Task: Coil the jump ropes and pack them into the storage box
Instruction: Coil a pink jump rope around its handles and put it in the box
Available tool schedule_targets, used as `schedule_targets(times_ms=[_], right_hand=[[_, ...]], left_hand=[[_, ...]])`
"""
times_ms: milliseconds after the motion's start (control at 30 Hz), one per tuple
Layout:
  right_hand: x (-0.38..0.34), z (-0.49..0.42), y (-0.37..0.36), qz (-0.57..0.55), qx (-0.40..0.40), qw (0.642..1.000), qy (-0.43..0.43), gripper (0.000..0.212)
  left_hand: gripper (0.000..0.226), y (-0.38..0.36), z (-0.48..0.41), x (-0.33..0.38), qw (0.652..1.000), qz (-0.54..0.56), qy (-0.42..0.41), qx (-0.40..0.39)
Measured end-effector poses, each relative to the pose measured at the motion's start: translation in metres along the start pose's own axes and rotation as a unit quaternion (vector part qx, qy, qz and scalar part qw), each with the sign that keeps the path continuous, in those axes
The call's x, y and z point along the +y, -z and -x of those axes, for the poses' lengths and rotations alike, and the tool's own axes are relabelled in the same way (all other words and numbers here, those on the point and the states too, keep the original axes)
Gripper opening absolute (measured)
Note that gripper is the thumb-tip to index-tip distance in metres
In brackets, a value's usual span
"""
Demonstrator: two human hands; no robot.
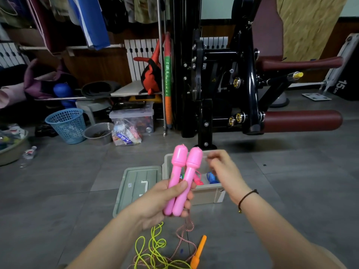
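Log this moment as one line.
left hand: grips both pink handles together | right hand: by handle tops, blurred, grip unclear | storage box: open, blue rope inside | yellow rope, orange handle: loose on floor

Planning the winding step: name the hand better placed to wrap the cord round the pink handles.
Right, probably. The left hand grips both pink handles; the right hand hangs beside their tops, blurred, carrying no handle.

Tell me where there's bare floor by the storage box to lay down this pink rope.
Bare grey floor lies right of the storage box, out from the gym machine's base, and left of the lid toward the plastic bottle. Crowded: the yellow cord, striped cord and orange handle tangle near you.
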State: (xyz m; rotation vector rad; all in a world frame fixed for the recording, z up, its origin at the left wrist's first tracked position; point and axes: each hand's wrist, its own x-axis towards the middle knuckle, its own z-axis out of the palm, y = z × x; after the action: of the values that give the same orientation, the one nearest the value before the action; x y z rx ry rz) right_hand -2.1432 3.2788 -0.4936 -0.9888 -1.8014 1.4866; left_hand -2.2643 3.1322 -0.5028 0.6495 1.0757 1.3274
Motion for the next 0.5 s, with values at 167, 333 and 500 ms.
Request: schedule_targets(times_ms=[167,333,500], right_hand=[[0.027,0.012,-0.041,0.159,-0.245,0.955,0.053,0.019],[0.034,0.018,-0.053,0.393,-0.240,0.871,0.173,0.022],[0.011,0.014,-0.038,0.464,-0.181,0.828,0.257,0.032]], left_hand=[[0.022,0.013,-0.002,0.010,0.996,-0.085,0.016,0.025],[0.010,0.043,-0.015,0.013,0.917,-0.358,0.039,0.171],[0.020,0.040,-0.025,-0.002,0.735,-0.662,0.083,0.120]])
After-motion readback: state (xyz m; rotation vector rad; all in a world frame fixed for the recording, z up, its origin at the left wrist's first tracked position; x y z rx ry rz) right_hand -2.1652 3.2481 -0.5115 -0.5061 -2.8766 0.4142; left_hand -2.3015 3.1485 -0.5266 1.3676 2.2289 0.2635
